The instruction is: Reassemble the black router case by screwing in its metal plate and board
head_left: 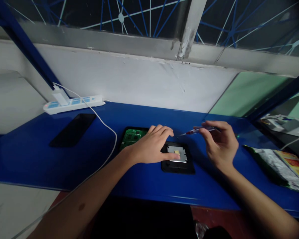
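Note:
My right hand (221, 144) pinches a slim screwdriver (195, 130) with a clear and red handle, its thin shaft pointing left over the blue table. Below the shaft lies a black plastic casing (178, 168) with a silver metal plate (171, 151) and a small yellowish patch on it. My left hand (151, 144) reaches over the casing, fingers spread and the thumb tip at the patch. Partly hidden behind this hand is a green circuit board (131, 136) in a black frame. A tiny dark speck, perhaps a screw, sits near the screwdriver's tip.
A white power strip (86, 104) with a plugged-in charger (60, 97) stands at the back left. Its white cable (112, 131) runs across the table (149, 186) past my left arm. A black phone-like slab (73, 130) lies left. At right is a shiny packet (276, 166).

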{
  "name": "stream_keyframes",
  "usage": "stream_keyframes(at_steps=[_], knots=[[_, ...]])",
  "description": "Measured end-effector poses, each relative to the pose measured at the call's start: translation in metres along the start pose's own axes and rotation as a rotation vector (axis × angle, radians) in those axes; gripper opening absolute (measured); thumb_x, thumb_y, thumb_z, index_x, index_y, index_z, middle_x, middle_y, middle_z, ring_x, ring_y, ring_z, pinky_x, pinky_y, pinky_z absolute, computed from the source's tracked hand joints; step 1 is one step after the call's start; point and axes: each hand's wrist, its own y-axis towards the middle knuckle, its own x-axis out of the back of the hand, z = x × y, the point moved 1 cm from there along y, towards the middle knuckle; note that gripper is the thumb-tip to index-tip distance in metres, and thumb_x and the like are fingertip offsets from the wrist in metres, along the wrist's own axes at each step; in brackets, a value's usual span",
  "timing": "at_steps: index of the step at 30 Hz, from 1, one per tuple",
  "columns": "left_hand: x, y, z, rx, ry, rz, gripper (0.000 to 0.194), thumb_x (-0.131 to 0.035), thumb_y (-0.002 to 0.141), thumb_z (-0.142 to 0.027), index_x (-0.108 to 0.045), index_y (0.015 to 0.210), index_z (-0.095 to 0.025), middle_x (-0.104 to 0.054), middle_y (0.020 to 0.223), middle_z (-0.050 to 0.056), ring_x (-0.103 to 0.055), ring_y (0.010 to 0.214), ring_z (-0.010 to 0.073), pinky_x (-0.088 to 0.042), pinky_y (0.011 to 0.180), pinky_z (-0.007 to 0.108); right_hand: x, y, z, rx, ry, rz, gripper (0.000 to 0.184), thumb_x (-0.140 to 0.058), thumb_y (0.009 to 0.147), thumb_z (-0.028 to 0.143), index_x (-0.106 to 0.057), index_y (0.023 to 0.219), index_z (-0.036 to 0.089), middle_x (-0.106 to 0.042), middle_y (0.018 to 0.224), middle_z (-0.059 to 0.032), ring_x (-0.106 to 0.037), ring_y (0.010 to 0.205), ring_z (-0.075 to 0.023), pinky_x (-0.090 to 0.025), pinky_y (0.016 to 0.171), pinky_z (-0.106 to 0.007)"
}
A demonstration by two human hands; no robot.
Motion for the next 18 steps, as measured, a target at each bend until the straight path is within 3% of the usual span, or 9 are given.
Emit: stream_keyframes(at_steps=[4, 10, 18], knots=[[-0.002, 0.001, 0.002, -0.06, 0.085, -0.028, 0.057, -0.053, 0.092, -0.07, -0.059, 0.122, -0.022, -0.053, 0.145, 0.008, -0.042, 0.133, 0.0303, -0.032, 0.109, 0.048, -0.003, -0.001, -0.006, -0.038, 0.023, 0.033, 0.018, -0.076, 0.083, 0.022, -0.066, 0.098, 0.023, -0.067, 0.093, -0.0003, -0.073, 0.081, -0.0159, -0.063, 0.073, -0.032], [-0.011, 0.003, 0.002, -0.081, 0.158, 0.01, 0.069, -0.045, 0.095, -0.072, -0.05, 0.143, -0.022, -0.052, 0.149, 0.006, -0.04, 0.136, 0.0288, -0.031, 0.11, 0.045, -0.005, -0.001, -0.008, -0.034, 0.051, 0.025, 0.019, -0.077, 0.082, 0.023, -0.065, 0.096, 0.023, -0.067, 0.092, -0.0001, -0.073, 0.081, -0.016, -0.064, 0.073, -0.033], [-0.006, 0.004, 0.009, -0.042, 0.162, 0.021, 0.069, -0.031, 0.101, -0.069, -0.047, 0.146, -0.02, -0.049, 0.152, 0.007, -0.038, 0.139, 0.0277, -0.031, 0.109, 0.044, -0.001, 0.005, -0.006, 0.041, 0.02, -0.116, 0.025, -0.08, 0.08, 0.024, -0.065, 0.099, 0.023, -0.066, 0.092, -0.0006, -0.072, 0.08, -0.0162, -0.064, 0.072, -0.034]])
